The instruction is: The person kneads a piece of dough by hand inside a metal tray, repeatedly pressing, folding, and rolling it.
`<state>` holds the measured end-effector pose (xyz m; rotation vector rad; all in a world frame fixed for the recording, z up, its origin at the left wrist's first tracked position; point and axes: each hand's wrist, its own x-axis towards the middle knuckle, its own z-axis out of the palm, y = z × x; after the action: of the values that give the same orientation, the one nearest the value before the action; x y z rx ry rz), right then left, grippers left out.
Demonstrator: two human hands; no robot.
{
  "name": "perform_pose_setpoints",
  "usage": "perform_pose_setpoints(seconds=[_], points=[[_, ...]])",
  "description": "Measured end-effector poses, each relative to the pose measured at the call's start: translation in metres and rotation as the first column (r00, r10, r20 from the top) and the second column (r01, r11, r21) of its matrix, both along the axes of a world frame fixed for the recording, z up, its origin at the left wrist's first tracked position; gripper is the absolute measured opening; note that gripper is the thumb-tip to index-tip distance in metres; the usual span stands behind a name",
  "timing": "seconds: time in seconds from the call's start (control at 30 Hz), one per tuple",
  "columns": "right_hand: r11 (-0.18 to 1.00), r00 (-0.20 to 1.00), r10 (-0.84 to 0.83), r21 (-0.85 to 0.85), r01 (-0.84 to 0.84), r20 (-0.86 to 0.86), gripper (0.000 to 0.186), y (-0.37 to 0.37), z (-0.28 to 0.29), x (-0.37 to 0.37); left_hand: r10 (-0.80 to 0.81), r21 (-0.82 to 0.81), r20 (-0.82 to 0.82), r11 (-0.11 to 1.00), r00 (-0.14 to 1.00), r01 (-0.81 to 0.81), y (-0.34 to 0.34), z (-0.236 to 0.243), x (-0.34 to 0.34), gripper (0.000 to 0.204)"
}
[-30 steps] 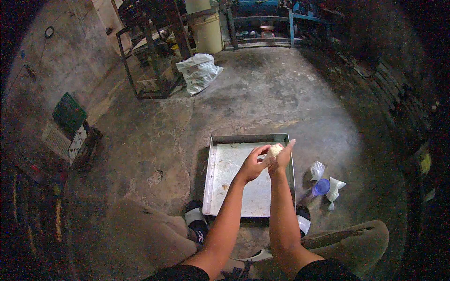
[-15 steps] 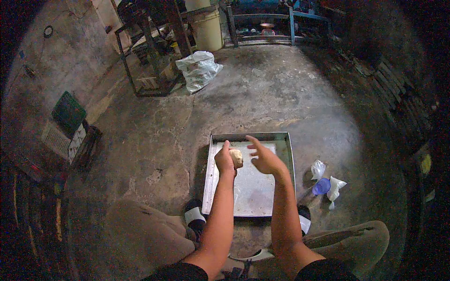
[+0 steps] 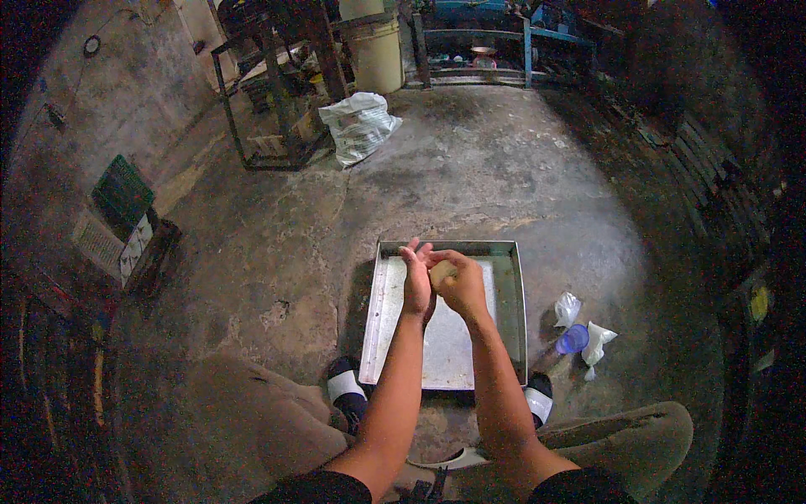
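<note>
A pale lump of dough (image 3: 442, 272) is between my two hands, over a square metal tray (image 3: 447, 363) on the floor. My right hand (image 3: 465, 287) curls its fingers and thumb around the lump. On its other side, my left hand (image 3: 416, 284) is held upright with its fingers stretched out, its palm turned toward the dough. Whether that palm presses on the lump is hard to make out. The hands hide part of the dough and of the tray's far half.
Right of the tray lie a blue-purple cup (image 3: 573, 339) and two small plastic bags of white stuff (image 3: 599, 343) (image 3: 567, 309). A white sack (image 3: 359, 128) stands farther off beside a dark metal frame (image 3: 242, 126). My sandalled feet (image 3: 345, 388) flank the tray's near corners.
My right hand has moved left and closed on the dough, which was in my left hand. The left hand's fingers have straightened out.
</note>
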<state>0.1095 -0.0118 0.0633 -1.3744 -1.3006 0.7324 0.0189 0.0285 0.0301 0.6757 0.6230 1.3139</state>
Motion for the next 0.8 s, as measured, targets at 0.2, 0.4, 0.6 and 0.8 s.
perform_pose_setpoints(seconds=[0.2,0.4,0.6,0.8], points=[[0.943,0.885,-0.318,-0.013,0.333,-0.341,0.029,0.003,-0.035,0.028,0.123,0.332,-0.367,0.943,0.922,0.007,-0.006,0.020,0.003,0.014],[0.994,0.899,-0.111,-0.058,0.096,-0.424,0.052,0.001,-0.014,0.055,0.025,0.093,-0.074,0.996,0.997,-0.018,-0.004,0.001,-0.002,0.023],[0.945,0.514,0.239,0.077,-0.316,-0.824,0.050,-0.008,0.007,0.058,-0.197,-0.151,-0.124,0.972,0.973,0.178,0.000,-0.007,-0.010,0.044],[0.983,0.783,0.109,-0.052,-0.177,-0.612,0.039,-0.001,-0.005,0.043,0.168,0.153,-0.474,0.982,0.864,-0.107,-0.004,0.003,0.012,0.041]])
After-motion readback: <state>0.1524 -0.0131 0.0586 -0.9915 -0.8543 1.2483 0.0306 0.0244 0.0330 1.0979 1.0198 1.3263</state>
